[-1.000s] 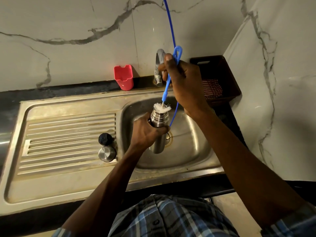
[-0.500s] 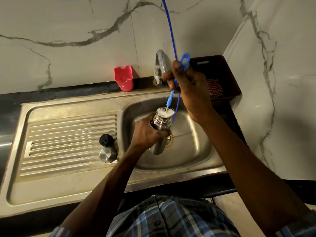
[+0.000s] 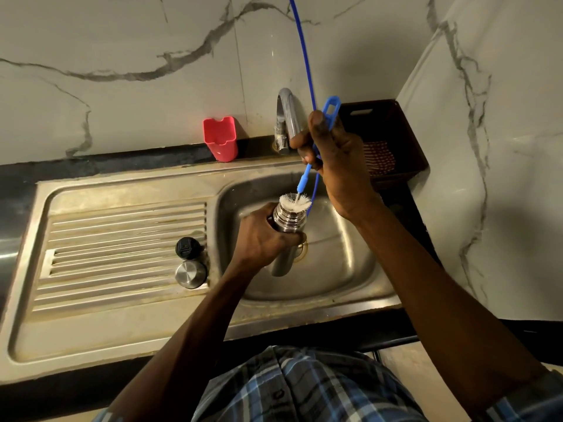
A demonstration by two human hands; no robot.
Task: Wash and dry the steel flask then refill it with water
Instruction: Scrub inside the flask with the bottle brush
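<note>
I see my left hand [image 3: 262, 236] wrapped around the steel flask [image 3: 286, 236] near the middle of the frame, fingers curled round its upper body just below the ribbed neck, so the flask hangs tilted over the sink basin [image 3: 341, 257] with its open mouth pointing up and toward the back wall. My right hand [image 3: 335, 159] sits above and to the right of it, thumb and fingers pinching the blue handle of a bottle brush [image 3: 304, 178]; the handle's looped end sticks out above my thumb, and the white bristles [image 3: 294, 202] sit right at the flask's mouth, partly inside it (how deep they reach I cannot tell). A thin blue cord or tube [image 3: 301, 50] drops from the top edge of the frame past the curved chrome tap [image 3: 286, 114] and runs behind my right hand. Left of the basin, on the ribbed drainboard [image 3: 122, 239], a black stopper [image 3: 188, 248] and a round steel cap [image 3: 191, 274] lie just beside each other, the black one farther back. A red plastic holder [image 3: 221, 138] stands against the marble wall at the upper centre-left, and a dark crate [image 3: 387, 138] sits in the corner at the right. A plaid shirt [image 3: 304, 388] fills the bottom edge.
</note>
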